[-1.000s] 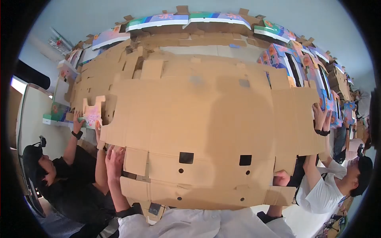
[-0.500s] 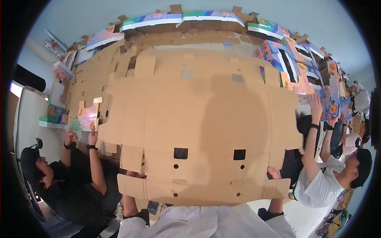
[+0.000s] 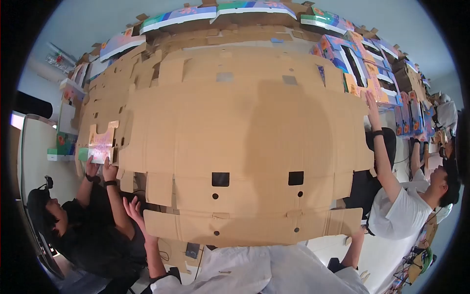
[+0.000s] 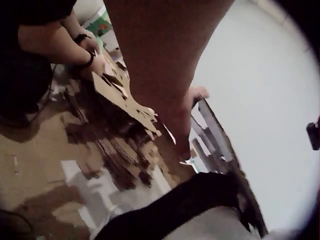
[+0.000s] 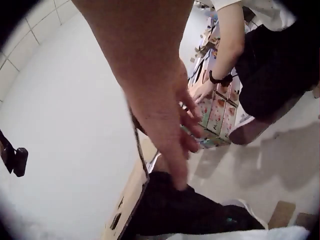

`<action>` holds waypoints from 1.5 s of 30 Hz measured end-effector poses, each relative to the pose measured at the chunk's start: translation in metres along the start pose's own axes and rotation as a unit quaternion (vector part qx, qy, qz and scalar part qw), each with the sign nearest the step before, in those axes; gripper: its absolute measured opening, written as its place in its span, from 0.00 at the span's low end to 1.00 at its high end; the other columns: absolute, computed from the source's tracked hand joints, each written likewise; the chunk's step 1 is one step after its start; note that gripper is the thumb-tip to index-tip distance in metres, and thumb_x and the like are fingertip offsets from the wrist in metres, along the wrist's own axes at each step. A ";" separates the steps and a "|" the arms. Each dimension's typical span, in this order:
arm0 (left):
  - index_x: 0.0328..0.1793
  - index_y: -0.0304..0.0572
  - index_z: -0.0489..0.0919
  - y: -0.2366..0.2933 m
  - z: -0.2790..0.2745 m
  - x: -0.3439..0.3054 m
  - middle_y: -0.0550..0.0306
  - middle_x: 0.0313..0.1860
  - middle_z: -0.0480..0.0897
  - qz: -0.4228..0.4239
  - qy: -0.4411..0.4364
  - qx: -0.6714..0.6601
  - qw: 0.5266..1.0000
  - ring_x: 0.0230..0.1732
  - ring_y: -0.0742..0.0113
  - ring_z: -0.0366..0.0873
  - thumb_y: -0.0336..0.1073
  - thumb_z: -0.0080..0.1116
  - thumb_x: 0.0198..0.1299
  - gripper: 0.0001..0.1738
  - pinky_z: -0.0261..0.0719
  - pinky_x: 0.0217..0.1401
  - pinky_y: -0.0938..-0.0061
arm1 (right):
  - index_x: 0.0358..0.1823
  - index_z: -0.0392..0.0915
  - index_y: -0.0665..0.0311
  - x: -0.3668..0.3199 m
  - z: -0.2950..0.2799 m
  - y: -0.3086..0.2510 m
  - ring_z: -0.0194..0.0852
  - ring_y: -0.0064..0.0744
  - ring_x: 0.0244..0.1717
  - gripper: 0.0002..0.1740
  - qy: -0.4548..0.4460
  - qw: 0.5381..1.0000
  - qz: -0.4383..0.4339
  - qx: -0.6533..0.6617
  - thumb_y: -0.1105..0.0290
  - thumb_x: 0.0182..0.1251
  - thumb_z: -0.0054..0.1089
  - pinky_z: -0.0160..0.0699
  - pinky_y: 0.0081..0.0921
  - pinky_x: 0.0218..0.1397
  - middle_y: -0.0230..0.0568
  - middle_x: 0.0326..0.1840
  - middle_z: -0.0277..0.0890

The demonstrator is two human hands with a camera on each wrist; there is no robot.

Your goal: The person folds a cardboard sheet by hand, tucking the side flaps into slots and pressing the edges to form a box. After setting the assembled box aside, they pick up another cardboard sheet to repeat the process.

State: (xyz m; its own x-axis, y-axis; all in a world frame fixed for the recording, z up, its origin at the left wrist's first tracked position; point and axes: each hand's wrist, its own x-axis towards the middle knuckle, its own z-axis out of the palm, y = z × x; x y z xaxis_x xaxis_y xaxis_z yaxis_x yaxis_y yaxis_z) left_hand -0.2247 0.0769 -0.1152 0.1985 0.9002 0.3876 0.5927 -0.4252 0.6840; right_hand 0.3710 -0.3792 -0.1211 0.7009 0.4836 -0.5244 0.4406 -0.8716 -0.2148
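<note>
A large flat brown cardboard sheet (image 3: 210,132), with two square holes and several round ones, spreads in front of the body in the head view. Beside its lower left edge is my left hand (image 3: 134,211), fingers spread apart. At the lower right edge, my right hand (image 3: 356,240) is partly hidden. In the left wrist view, my left hand (image 4: 177,120) is close to the sheet's edge (image 4: 223,135); contact is unclear. The right wrist view has my right hand (image 5: 167,125) with loosely extended fingers beside the cardboard (image 5: 131,195), gripping nothing visible.
On the left, a person in black (image 3: 93,235) holds a small printed cardboard piece (image 3: 102,143). A person in white (image 3: 401,210) reaches toward printed boxes (image 3: 342,54) on the right. More flattened cardboard (image 3: 105,93) lies beyond, with printed boxes (image 3: 181,18) along the back.
My left hand has come out from the sheet's left side with fingers spread. My right hand has moved outward and down. The sheet sits slightly higher in view, and the person in white has shifted their arms.
</note>
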 end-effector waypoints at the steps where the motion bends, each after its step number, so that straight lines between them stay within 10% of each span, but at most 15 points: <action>1: 0.74 0.53 0.62 -0.001 0.006 0.005 0.42 0.79 0.50 0.046 0.058 -0.100 0.992 0.72 0.45 0.62 0.39 0.58 0.64 0.32 0.63 0.72 0.49 | 0.61 0.72 0.63 -0.004 -0.003 -0.016 0.70 0.39 0.62 0.31 0.016 0.999 -0.013 -0.033 0.60 0.57 0.66 0.67 0.35 0.64 0.44 0.60 0.74; 6: 0.28 0.43 0.76 0.068 -0.021 0.060 0.40 0.65 0.73 0.217 0.055 0.107 0.969 0.69 0.33 0.66 0.39 0.62 0.59 0.11 0.65 0.69 0.47 | 0.65 0.67 0.65 -0.018 -0.040 -0.153 0.66 0.43 0.65 0.39 0.258 0.934 -0.241 -0.053 0.61 0.52 0.72 0.64 0.33 0.67 0.48 0.60 0.71; 9: 0.16 0.45 0.70 0.067 -0.019 0.074 0.47 0.50 0.84 0.168 -0.110 -0.183 0.962 0.64 0.32 0.71 0.45 0.61 0.59 0.22 0.65 0.68 0.46 | 0.64 0.68 0.66 -0.017 -0.065 -0.245 0.66 0.46 0.66 0.33 0.306 0.895 -0.256 0.198 0.66 0.56 0.68 0.62 0.36 0.69 0.47 0.59 0.71; 12: 0.16 0.45 0.68 0.070 -0.011 0.079 0.48 0.47 0.85 0.179 -0.098 -0.190 0.960 0.67 0.35 0.71 0.49 0.58 0.61 0.25 0.64 0.67 0.44 | 0.57 0.73 0.67 -0.006 -0.073 -0.256 0.63 0.51 0.69 0.23 0.334 0.834 -0.300 0.321 0.69 0.60 0.64 0.62 0.41 0.70 0.49 0.61 0.72; 15: 0.15 0.43 0.70 0.062 -0.003 0.070 0.46 0.47 0.85 0.100 -0.085 -0.259 0.957 0.62 0.40 0.75 0.51 0.55 0.64 0.27 0.62 0.70 0.47 | 0.41 0.79 0.68 0.010 -0.079 -0.242 0.58 0.63 0.72 0.12 0.375 0.818 -0.422 0.107 0.68 0.60 0.64 0.63 0.47 0.70 0.52 0.54 0.79; 18: 0.31 0.37 0.79 0.048 -0.009 0.073 0.45 0.43 0.85 0.078 -0.195 -0.291 0.933 0.56 0.51 0.80 0.50 0.52 0.68 0.22 0.68 0.67 0.58 | 0.33 0.81 0.67 0.007 -0.085 -0.246 0.60 0.65 0.71 0.09 0.339 0.810 -0.466 0.112 0.68 0.55 0.66 0.63 0.47 0.70 0.52 0.50 0.81; 22: 0.64 0.30 0.72 0.025 0.026 0.013 0.43 0.53 0.80 -0.199 -0.093 -0.473 0.853 0.62 0.55 0.74 0.48 0.47 0.71 0.28 0.72 0.64 0.67 | 0.23 0.82 0.59 0.001 -0.076 -0.264 0.61 0.63 0.70 0.09 0.403 0.774 -0.485 0.063 0.65 0.41 0.71 0.61 0.52 0.69 0.48 0.59 0.75; 24: 0.63 0.29 0.74 0.097 0.042 0.045 0.42 0.58 0.77 -0.011 -0.095 -0.113 0.989 0.62 0.52 0.75 0.50 0.48 0.70 0.29 0.72 0.64 0.67 | 0.20 0.78 0.62 0.008 -0.065 -0.253 0.65 0.61 0.67 0.11 0.426 0.757 -0.496 0.014 0.64 0.39 0.70 0.63 0.51 0.68 0.49 0.58 0.75; 27: 0.59 0.33 0.79 0.100 0.036 0.048 0.38 0.62 0.75 0.007 -0.188 -0.250 0.950 0.64 0.47 0.73 0.57 0.49 0.66 0.33 0.67 0.66 0.57 | 0.25 0.72 0.72 0.005 -0.053 -0.253 0.77 0.54 0.59 0.12 0.178 0.837 -0.410 0.317 0.71 0.58 0.64 0.74 0.47 0.63 0.54 0.48 0.82; 36: 0.54 0.39 0.84 0.123 0.038 0.071 0.36 0.70 0.70 0.080 -0.373 -0.269 0.884 0.63 0.40 0.74 0.64 0.64 0.48 0.38 0.66 0.63 0.54 | 0.44 0.78 0.76 0.011 -0.052 -0.256 0.80 0.37 0.43 0.45 0.311 0.847 -0.295 0.313 0.32 0.55 0.63 0.76 0.30 0.47 0.46 0.40 0.80; 40: 0.44 0.39 0.84 0.136 0.023 0.050 0.46 0.46 0.85 -0.008 -0.327 -0.149 0.933 0.47 0.47 0.82 0.63 0.63 0.54 0.31 0.74 0.51 0.60 | 0.55 0.69 0.75 0.000 -0.057 -0.254 0.75 0.28 0.44 0.48 0.343 0.830 -0.283 0.337 0.33 0.55 0.64 0.73 0.25 0.50 0.41 0.42 0.77; 42: 0.38 0.38 0.83 0.157 0.025 0.039 0.51 0.31 0.85 -0.012 -0.126 -0.131 0.983 0.36 0.50 0.84 0.62 0.57 0.60 0.30 0.78 0.41 0.64 | 0.58 0.66 0.74 -0.018 -0.066 -0.251 0.73 0.26 0.42 0.43 0.330 0.858 -0.232 0.317 0.40 0.61 0.62 0.73 0.25 0.48 0.39 0.42 0.76; 45: 0.33 0.35 0.80 0.146 0.012 0.035 0.51 0.23 0.79 -0.143 -0.255 -0.157 0.943 0.24 0.58 0.79 0.53 0.51 0.67 0.26 0.74 0.29 0.66 | 0.56 0.69 0.72 -0.025 -0.070 -0.262 0.73 0.26 0.40 0.29 0.222 0.898 -0.213 0.313 0.53 0.66 0.59 0.74 0.25 0.46 0.38 0.40 0.77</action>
State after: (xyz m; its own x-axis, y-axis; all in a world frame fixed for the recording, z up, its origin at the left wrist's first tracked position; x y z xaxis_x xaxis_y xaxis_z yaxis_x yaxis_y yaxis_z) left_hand -0.1223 0.0472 -0.0091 0.4621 0.8767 -0.1340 0.4346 -0.0921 0.8959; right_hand 0.2768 -0.1572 0.0062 0.7590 0.6478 0.0660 0.4176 -0.4065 -0.8126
